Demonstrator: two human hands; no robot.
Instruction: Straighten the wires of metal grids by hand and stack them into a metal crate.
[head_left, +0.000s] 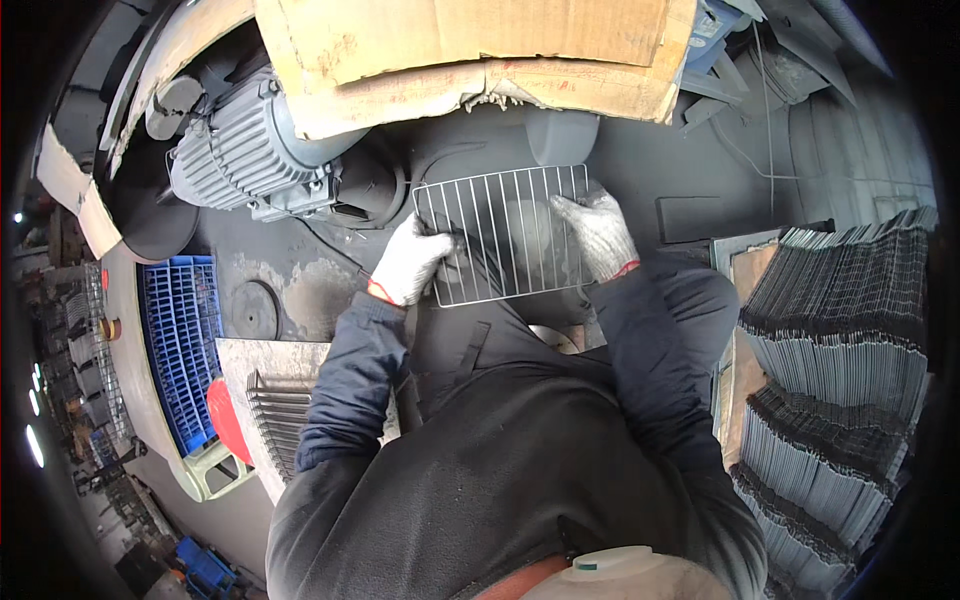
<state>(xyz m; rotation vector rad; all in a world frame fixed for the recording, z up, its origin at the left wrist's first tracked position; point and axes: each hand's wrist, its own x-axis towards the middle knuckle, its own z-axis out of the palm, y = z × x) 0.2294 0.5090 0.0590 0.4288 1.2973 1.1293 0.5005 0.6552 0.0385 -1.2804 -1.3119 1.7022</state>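
i'm holding the rack (503, 236) at frame centre, left hand (408, 262) and right hand (596, 232) (both gloved) clamping its sides; i'm judging it needs steadying before the motor (243, 150).

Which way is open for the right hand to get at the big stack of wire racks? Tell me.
Probably sideways to its right: the stack of wire racks lies there with nothing between. But the right hand holds the wire rack together with the left hand.

The left glove (408, 262) covers the wire rack's (503, 232) left edge, and the right glove (598, 232) hides its right side. Cardboard (470, 50) covers the motor's (245, 150) far end and runs off the top edge. The stacked racks (845, 350) are cut off at right.
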